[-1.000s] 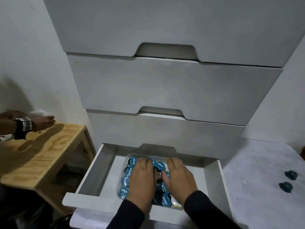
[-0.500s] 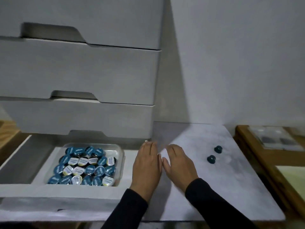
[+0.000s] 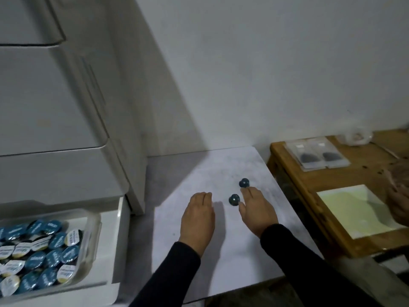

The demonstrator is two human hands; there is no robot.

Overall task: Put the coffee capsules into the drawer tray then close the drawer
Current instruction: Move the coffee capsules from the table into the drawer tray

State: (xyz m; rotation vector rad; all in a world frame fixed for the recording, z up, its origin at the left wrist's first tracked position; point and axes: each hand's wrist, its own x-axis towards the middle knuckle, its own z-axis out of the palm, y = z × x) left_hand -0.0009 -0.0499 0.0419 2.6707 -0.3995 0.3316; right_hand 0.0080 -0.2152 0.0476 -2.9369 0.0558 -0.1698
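Pale grey marbled table (image 3: 199, 173) is seen from above, set against a white wall and beside a tall white drawer unit (image 3: 55, 107). Two dark teal, dome-shaped coffee capsules (image 3: 234, 199) are placed on the table, one a little behind the other. The right hand (image 3: 256, 210) is laid over the table with fingers extended; its fingertips are just beside both capsules, with the nearer capsule between thumb and forefinger, though contact cannot be judged. The left hand (image 3: 198, 218) is held flat and relaxed, palm down, to the left of the capsules, with nothing gripped. Both arms are covered by black sleeves. At lower left, the bottom white drawer (image 3: 115, 251) is pulled out, and a clear plastic tray (image 3: 90, 238) inside it is filled with blue-lidded and white-lidded capsules. At right, a wooden bench (image 3: 309, 196) is seen carrying flat packets and a pale yellow sheet.
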